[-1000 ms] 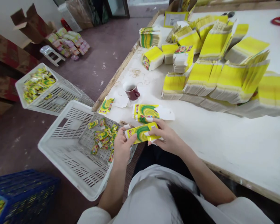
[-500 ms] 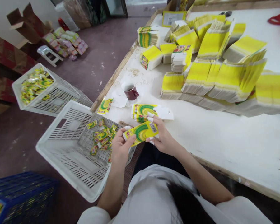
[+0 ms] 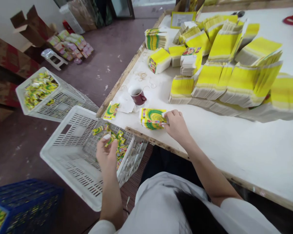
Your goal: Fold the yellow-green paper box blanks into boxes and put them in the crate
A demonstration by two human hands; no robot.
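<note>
My left hand is over the white crate, thumb and fingers apart, with nothing visible between them. Below it, several small yellow-green packets lie in the crate. My right hand is closed on the right end of a small stack of flat yellow-green cartons, which rests near the table's front edge. White coverings show on some fingertips of both hands. A yellow-green carton lies at the table corner beside a white paper piece.
A dark red cup stands behind the stack. Large bundles of yellow cartons fill the back of the white table. A second white crate of packets, a blue crate and a stool stand left.
The carton held between both hands is gone from them. My left hand has moved left and down over the crate; my right hand has moved up to the stack and closed on its end.
</note>
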